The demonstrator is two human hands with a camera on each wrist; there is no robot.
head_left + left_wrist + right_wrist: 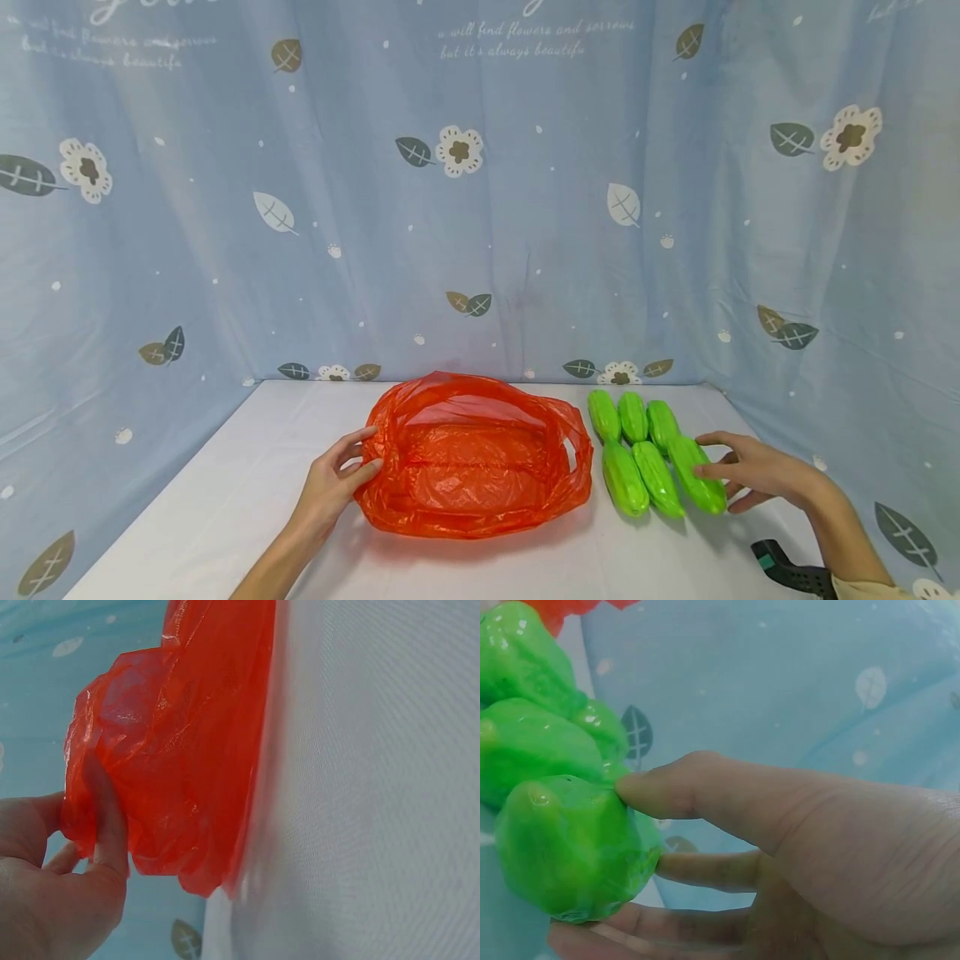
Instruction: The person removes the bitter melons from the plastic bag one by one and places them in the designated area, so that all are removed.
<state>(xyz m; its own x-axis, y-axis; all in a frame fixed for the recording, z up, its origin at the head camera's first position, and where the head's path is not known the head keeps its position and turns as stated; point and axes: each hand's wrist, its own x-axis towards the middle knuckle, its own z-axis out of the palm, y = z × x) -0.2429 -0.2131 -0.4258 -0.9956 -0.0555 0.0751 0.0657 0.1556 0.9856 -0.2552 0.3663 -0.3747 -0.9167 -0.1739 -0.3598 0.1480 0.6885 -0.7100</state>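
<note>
A red plastic bag (pixel 472 479) lies on the white table with its mouth spread wide and a handle loop at its right. My left hand (pixel 333 475) pinches the bag's left rim, thumb on the near side. In the left wrist view, the thumb shows against the thin red plastic (pixel 202 750). Several glossy, long green cucumber-like vegetables lie in two rows right of the bag. My right hand (pixel 757 471) has its thumb and fingers around the rightmost front green cucumber-like vegetable (pixel 697 479). In the right wrist view, the thumb touches its top and fingers reach beneath its rounded end (pixel 570 847).
The back row of green vegetables (pixel 632 417) stands close behind the front ones, nearly touching. A blue curtain (pixel 525 250) with leaves and flowers encloses the white table (pixel 225 483) at the back and sides. A black band (pixel 795 575) is on the right wrist.
</note>
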